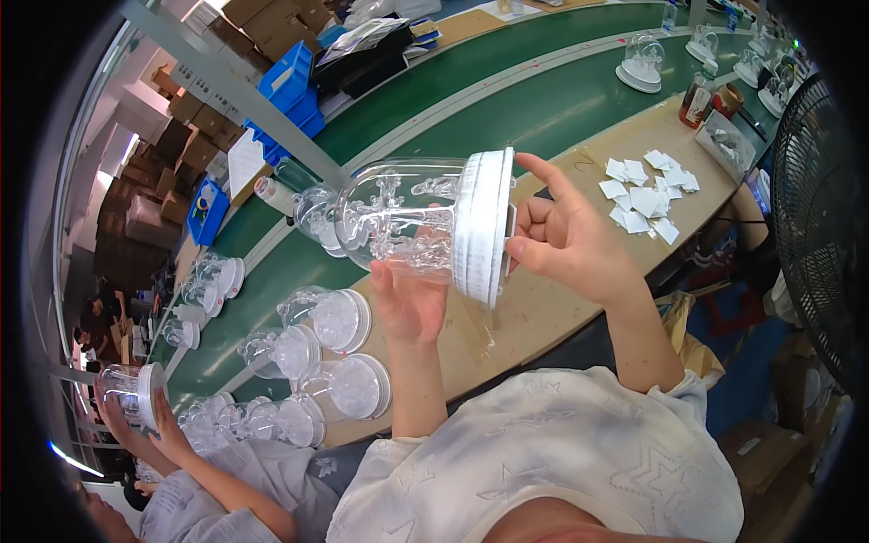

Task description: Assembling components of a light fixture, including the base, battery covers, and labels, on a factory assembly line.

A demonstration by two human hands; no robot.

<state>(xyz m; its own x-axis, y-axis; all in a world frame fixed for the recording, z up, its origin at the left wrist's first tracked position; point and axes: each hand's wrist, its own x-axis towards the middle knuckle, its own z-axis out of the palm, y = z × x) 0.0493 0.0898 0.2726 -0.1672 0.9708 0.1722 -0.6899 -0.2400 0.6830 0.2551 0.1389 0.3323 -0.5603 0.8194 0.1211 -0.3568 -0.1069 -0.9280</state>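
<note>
In front of me I hold a clear dome ornament on its side, its white ribbed round base facing right. Clear figures show inside the dome. My left hand supports it from below, thumb against the dome; its other fingers are partly hidden behind. At the base's underside is my right hand, index finger stretched to the upper rim, thumb pressed near the middle, other fingers curled. Whether a small part sits under that thumb, I cannot tell.
Several white square pieces lie on the brown worktable at right, near a brown bottle. More dome ornaments lie at left. A co-worker's hands hold another dome. Beyond runs a green conveyor; a black fan stands right.
</note>
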